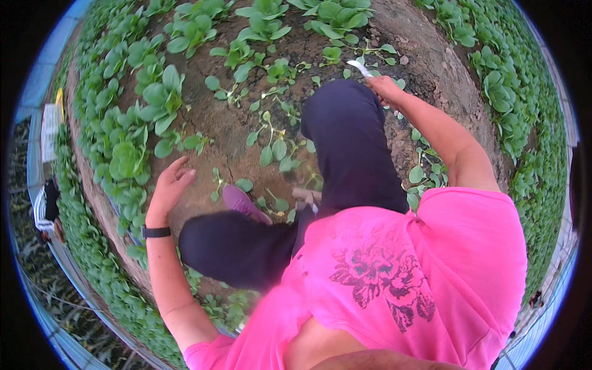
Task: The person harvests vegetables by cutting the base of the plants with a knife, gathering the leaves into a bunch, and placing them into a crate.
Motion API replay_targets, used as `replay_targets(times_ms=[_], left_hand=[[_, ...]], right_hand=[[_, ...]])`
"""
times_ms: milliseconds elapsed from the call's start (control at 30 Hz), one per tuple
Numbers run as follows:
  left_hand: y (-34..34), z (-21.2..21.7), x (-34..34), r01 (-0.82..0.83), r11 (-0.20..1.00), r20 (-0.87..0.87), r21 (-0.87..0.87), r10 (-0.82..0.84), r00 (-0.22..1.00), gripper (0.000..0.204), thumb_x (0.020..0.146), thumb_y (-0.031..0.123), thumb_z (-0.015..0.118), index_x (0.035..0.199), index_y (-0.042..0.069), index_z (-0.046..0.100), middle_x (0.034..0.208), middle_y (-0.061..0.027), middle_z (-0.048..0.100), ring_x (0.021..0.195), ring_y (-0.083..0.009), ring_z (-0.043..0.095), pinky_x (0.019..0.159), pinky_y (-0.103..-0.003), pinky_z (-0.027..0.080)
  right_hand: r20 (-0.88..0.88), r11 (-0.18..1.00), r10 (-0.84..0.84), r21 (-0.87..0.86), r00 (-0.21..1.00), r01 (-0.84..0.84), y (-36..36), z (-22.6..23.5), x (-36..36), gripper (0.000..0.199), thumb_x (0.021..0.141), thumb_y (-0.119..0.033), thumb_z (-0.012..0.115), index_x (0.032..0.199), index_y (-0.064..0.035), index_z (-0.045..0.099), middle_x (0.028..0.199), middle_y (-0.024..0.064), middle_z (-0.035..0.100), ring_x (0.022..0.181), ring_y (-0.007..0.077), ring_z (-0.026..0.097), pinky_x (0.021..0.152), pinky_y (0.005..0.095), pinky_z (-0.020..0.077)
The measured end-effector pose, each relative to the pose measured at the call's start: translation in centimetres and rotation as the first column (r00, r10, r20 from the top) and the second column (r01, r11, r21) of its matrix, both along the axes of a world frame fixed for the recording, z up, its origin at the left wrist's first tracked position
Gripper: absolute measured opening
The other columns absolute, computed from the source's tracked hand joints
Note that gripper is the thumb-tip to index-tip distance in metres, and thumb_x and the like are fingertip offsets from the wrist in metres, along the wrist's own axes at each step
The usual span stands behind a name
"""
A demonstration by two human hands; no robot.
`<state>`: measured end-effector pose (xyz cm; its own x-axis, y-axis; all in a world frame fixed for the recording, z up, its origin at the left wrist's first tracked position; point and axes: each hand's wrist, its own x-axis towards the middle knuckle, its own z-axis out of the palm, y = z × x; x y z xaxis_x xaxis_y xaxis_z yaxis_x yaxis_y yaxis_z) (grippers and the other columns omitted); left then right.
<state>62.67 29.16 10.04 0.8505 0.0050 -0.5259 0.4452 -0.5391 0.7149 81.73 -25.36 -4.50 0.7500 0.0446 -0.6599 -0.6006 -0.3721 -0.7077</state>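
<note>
My right hand [387,90] is closed around a small knife [359,68], beyond my right knee. Its pale, slightly curved blade points up and left over the soil; the handle is hidden in my fingers. On the left, my left hand [171,186] holds nothing, its thumb and fingers apart, beside a row of leafy green plants [161,95]. Between my hands, small loose-looking seedlings [271,145] lie or lean on the brown soil [228,151]. A fuller leafy green [338,17] stands at the far side.
My bent legs in dark trousers [348,135] take up the middle, with a purple shoe [245,203] on the soil. Dense greens [501,92] grow along the right. At the far left are a white panel [50,132] and a dark-and-white bundle [46,208].
</note>
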Motion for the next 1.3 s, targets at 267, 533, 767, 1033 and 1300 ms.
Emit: replay_targets(times_ms=[267, 533, 767, 1033, 1300], left_hand=[[-25.7, -6.0, 24.8, 0.7, 0.637, 0.216, 0.323, -0.77, 0.601, 0.052, 0.084, 0.028, 0.065, 0.129, 0.005, 0.05, 0.119, -0.0171, 0.06, 0.11, -0.0315, 0.057, 0.092, -0.036, 0.045], [-46.9, -19.0, 41.3, 0.667, 0.213, 0.083, 0.714, -0.972, 0.222, 0.03, 0.079, 0.011, 0.056, 0.108, 0.009, 0.061, 0.135, -0.0111, 0.049, 0.096, -0.0313, 0.064, 0.08, -0.041, 0.053], [-40.6, -24.8, 46.0, 0.56, 0.016, -0.227, 0.828, -0.904, 0.362, 0.026, 0.076, 0.011, 0.059, 0.1, 0.013, 0.068, 0.145, -0.0193, 0.034, 0.096, -0.0318, 0.065, 0.082, -0.042, 0.053], [-38.2, -26.6, 44.6, 0.465, 0.085, -0.099, 0.881, -0.929, 0.357, 0.022, 0.079, 0.013, 0.058, 0.099, 0.01, 0.066, 0.147, -0.0164, 0.029, 0.098, -0.0292, 0.06, 0.079, -0.042, 0.052], [-38.5, -27.6, 43.8, 0.352, 0.137, 0.008, 0.926, -0.939, 0.344, 0.016, 0.074, 0.009, 0.059, 0.089, 0.005, 0.065, 0.136, -0.0186, 0.041, 0.09, -0.0301, 0.062, 0.076, -0.041, 0.054]], right_hand=[[0.161, 0.921, -0.385, 0.134, 0.909, 0.366, -4.8, -10.9, 10.1, 0.022, 0.086, -0.028, 0.055, 0.088, -0.0059, 0.053, 0.066, 0.0015, 0.05, 0.045, 0.0103, 0.044, 0.037, 0.0269, 0.0351], [0.026, 0.824, -0.527, 0.262, 0.849, 0.503, -2.4, -17.4, 13.9, 0.028, 0.088, -0.029, 0.056, 0.093, -0.0019, 0.056, 0.065, 0.0022, 0.052, 0.046, 0.012, 0.047, 0.038, 0.0298, 0.0383], [0.173, 0.926, -0.377, 0.055, 0.91, 0.373, -2.1, -19.5, 16.0, 0.039, 0.087, -0.039, 0.054, 0.094, -0.0012, 0.061, 0.075, 0.0154, 0.063, 0.062, 0.0268, 0.063, 0.059, 0.0404, 0.0495], [0.345, 0.961, -0.156, -0.162, 0.926, 0.222, -0.9, -19.4, 18.5, 0.042, 0.087, -0.039, 0.052, 0.098, 0.0003, 0.06, 0.092, 0.0252, 0.064, 0.092, 0.0424, 0.06, 0.083, 0.0472, 0.0461], [0.303, 0.948, -0.044, -0.289, 0.952, 0.136, -0.1, -19.2, 19.5, 0.042, 0.088, -0.035, 0.047, 0.103, 0.0031, 0.06, 0.098, 0.0268, 0.064, 0.096, 0.0429, 0.06, 0.088, 0.0479, 0.0459]])
